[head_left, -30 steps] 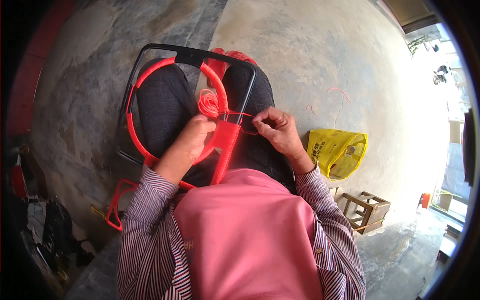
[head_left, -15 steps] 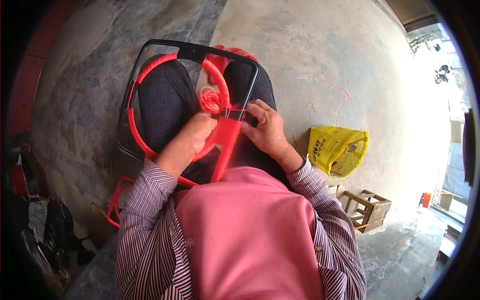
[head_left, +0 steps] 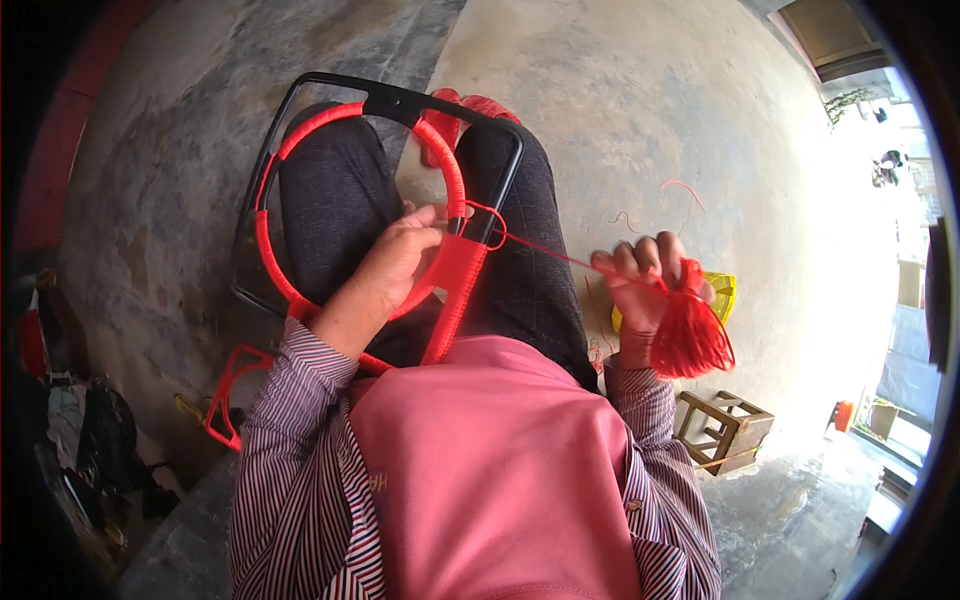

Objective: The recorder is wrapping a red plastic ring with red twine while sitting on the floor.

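Hands: left hand (head_left: 400, 262) grips red-wrapped frame (head_left: 300, 140); right hand (head_left: 640, 290) holds red cord bundle (head_left: 690, 335).

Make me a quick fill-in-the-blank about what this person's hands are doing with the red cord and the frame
1. The left hand rests on the ____ ring.
2. The right hand holds a bundle of red ____.
3. A taut strand runs from the bundle to the ____ frame.

Missing words: red; cord; black
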Demonstrator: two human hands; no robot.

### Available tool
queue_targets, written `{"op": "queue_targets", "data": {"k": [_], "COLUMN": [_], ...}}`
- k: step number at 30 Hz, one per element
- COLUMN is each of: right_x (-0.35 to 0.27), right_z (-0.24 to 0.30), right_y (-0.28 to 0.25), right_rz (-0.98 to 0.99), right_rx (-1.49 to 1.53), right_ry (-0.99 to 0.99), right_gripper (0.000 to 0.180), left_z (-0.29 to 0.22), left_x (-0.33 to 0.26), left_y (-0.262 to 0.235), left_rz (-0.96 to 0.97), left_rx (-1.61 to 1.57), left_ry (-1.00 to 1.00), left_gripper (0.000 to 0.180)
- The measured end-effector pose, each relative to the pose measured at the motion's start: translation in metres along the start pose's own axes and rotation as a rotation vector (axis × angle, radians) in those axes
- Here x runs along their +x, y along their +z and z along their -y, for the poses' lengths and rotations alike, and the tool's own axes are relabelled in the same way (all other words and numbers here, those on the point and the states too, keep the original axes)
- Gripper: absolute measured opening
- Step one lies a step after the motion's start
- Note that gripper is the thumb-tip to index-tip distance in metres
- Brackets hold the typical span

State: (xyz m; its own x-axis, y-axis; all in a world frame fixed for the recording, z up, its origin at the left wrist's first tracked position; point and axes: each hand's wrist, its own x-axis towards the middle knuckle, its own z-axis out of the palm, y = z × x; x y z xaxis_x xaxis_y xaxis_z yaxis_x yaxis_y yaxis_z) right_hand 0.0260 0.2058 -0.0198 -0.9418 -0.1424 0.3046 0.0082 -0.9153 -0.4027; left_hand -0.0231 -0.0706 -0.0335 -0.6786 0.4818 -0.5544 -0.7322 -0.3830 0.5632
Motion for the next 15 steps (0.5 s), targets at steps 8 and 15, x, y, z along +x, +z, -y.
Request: {"op": "queue_targets", "data": {"k": [8,15], "right_x": [0.003,0.009], "right_z": [-0.022,-0.031], "right_y": [0.003,0.015], "right_rz": [-0.407,-0.4], "right_rx": [0.136,-0.057], "right_ry": [0.152,0.188], "right_gripper": [0.037,0.016], "left_z": [0.005,0.011], "left_x": [-0.001,0.002], "left_y": [-0.008,-0.018], "left_rz": [0.14,0.06], "left_rx": [-0.044,0.172], "left_ry": [0.06,0.113], "left_gripper": [0.032,0.02]}}
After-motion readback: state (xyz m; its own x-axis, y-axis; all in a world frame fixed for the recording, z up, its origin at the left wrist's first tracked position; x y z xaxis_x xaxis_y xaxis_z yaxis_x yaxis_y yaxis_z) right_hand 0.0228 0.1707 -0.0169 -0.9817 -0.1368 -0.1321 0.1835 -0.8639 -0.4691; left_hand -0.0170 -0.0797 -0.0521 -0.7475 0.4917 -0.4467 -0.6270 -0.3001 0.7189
